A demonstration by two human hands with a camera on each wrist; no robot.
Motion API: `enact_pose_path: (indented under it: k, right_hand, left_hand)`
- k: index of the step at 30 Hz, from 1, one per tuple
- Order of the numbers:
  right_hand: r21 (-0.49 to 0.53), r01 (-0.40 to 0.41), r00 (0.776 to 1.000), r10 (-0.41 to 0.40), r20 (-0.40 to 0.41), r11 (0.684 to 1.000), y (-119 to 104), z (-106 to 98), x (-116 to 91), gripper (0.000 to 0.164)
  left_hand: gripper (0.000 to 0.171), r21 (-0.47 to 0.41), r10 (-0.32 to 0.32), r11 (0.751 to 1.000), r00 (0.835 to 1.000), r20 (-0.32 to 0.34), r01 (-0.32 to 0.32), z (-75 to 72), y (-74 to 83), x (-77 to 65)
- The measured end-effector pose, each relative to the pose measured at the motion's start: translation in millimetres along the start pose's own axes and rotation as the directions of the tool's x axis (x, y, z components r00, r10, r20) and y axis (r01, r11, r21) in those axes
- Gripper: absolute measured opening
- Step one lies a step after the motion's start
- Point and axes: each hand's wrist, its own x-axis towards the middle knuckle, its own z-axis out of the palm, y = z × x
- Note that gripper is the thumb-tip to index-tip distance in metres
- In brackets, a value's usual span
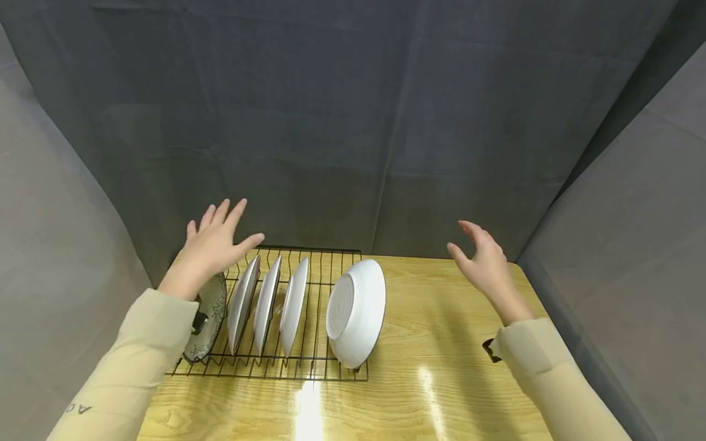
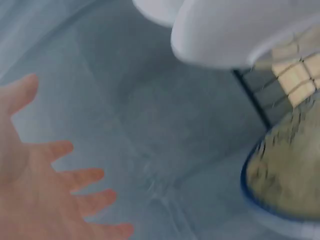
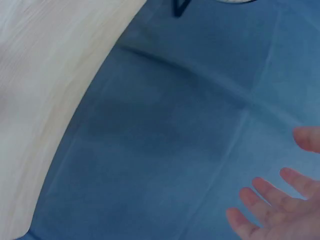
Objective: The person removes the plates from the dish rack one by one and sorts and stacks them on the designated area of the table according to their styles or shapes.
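Observation:
A black wire dish rack lies on the wooden table. Standing on edge in it are several white plates, among them one near the middle, and a white bowl tipped on its side at the right end. At the left end leans a dish with a dark patterned rim, partly hidden by the left forearm. My left hand hovers above that end, fingers spread, holding nothing. Over the right part of the table my right hand is raised, its fingers loosely bent and nothing in them.
The light wooden table reaches to the right of the rack. A dark grey cloth hangs behind it, and paler grey cloths stand at both sides.

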Motion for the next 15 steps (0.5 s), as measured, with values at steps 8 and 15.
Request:
enact_pose_path:
  k: [8,15]
  right_hand:
    - [0.186,0.065,0.995,-0.05,-0.083,0.98,-24.2,8.3,-8.9,0.048]
    - [0.333,0.011,0.999,0.007,-0.051,0.943,-38.4,23.8,-22.0,0.046]
  left_hand:
    - [0.083,-0.076,-0.021,0.997,1.0,-0.021,0.019,-23.5,-44.8,-18.1]
    - [0.079,-0.157,-0.093,0.982,0.994,0.058,0.101,-14.9,-98.8,-29.1]
